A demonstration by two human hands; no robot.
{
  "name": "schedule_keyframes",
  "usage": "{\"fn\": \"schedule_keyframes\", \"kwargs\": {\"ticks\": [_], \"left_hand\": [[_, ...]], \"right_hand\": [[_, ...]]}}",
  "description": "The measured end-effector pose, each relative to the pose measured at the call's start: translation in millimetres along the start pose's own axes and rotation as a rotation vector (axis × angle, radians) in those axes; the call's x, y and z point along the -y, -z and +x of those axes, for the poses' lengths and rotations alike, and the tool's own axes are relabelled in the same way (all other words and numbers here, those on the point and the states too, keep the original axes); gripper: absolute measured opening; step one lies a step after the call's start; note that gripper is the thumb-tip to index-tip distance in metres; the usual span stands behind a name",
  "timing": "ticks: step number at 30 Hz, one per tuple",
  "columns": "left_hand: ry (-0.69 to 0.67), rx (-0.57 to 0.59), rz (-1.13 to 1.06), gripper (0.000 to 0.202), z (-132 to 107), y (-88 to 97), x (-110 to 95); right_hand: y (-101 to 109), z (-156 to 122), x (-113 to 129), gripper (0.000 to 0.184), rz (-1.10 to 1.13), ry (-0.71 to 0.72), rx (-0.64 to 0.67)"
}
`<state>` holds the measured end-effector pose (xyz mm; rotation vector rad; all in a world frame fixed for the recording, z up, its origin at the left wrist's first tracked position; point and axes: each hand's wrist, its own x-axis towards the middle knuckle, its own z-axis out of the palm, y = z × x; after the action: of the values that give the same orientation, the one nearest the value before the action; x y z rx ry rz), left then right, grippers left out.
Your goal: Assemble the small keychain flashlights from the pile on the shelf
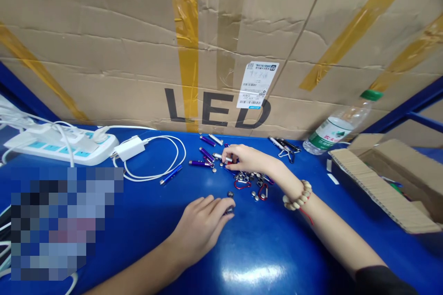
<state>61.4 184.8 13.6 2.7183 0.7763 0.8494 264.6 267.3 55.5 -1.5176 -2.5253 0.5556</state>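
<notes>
My left hand (207,216) is closed, thumb and fingertips pinching a small dark, shiny piece (230,210) whose kind I cannot make out. Just beyond it on the blue table lies a small round metal piece (230,193). My right hand (244,159), a bead bracelet on its wrist, reaches into the pile with thumb and fingers around a small silver flashlight (218,156). Several purple flashlights (198,163) lie to its left. Under and beside the hand are small metal caps (254,194) and red carabiner clips (263,191), partly hidden.
A blue flashlight (170,175) lies near a white cable and charger (130,148), beside a power strip (62,147). At right stand a water bottle (330,129) and an open cardboard box (384,198). A large carton (138,46) walls off the back.
</notes>
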Motion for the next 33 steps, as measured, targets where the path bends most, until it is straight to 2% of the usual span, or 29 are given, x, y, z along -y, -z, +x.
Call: {"fn": "schedule_keyframes", "kwargs": {"ticks": [5, 10, 12, 15, 17, 20, 26, 33], "left_hand": [[0.000, 0.007, -0.010, 0.017, 0, 0.3, 0], [0.005, 0.015, -0.019, 0.015, 0, 1.2, 0], [0.011, 0.018, -0.020, 0.016, 0, 1.4, 0], [0.012, 0.013, -0.012, 0.017, 1, 1.0, 0], [0.010, 0.008, -0.007, 0.017, 0, 0.4, 0], [0.006, 0.001, -0.011, 0.015, -1, -0.1, 0], [0.010, 0.022, -0.037, 0.011, -1, 0.4, 0], [0.012, 0.021, -0.032, 0.011, 0, 1.4, 1]], "right_hand": [[4, -3, -4, 0.016, -0.019, -0.041, -0.029], [9, -4, -2, 0.013, -0.080, -0.104, -0.001], [8, -3, 2, 0.017, -0.111, -0.046, -0.051], [0, 0, 10, 0.037, -0.106, 0.089, -0.179], [-8, 3, 16, 0.044, -0.077, 0.176, -0.170], [-18, 6, 19, 0.040, -0.059, 0.237, -0.102], [-13, 5, 16, 0.017, -0.029, 0.188, -0.120], [-3, 3, 14, 0.021, 0.066, 0.135, -0.064]]}}
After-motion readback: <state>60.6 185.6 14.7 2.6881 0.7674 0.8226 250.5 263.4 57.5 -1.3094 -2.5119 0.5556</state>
